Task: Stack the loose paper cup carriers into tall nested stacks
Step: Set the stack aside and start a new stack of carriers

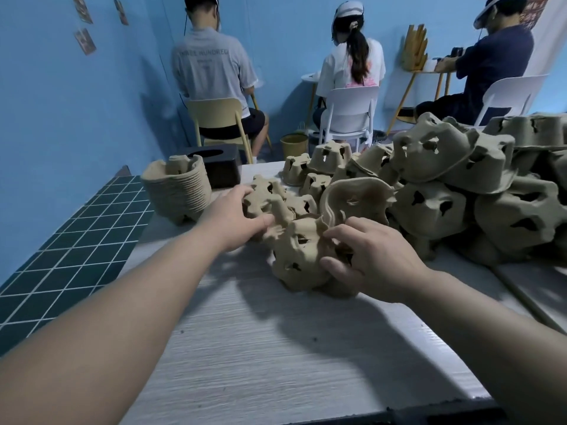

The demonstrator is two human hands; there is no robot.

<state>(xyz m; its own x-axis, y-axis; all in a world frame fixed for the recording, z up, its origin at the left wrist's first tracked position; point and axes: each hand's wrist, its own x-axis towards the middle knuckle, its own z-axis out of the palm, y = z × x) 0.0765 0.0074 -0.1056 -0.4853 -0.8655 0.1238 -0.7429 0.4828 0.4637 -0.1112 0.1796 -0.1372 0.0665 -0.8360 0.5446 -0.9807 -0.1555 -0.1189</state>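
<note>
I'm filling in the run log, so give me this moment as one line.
left hand: grips loose carrier | right hand: grips near carrier | nested stack: far left on table | pile: unsorted

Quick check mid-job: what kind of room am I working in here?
Probably a shared data-recording workroom, not a shop: three seated people wearing head rigs work at small tables, the walls are plain blue, and loose cup carriers are heaped on the white table.
</note>
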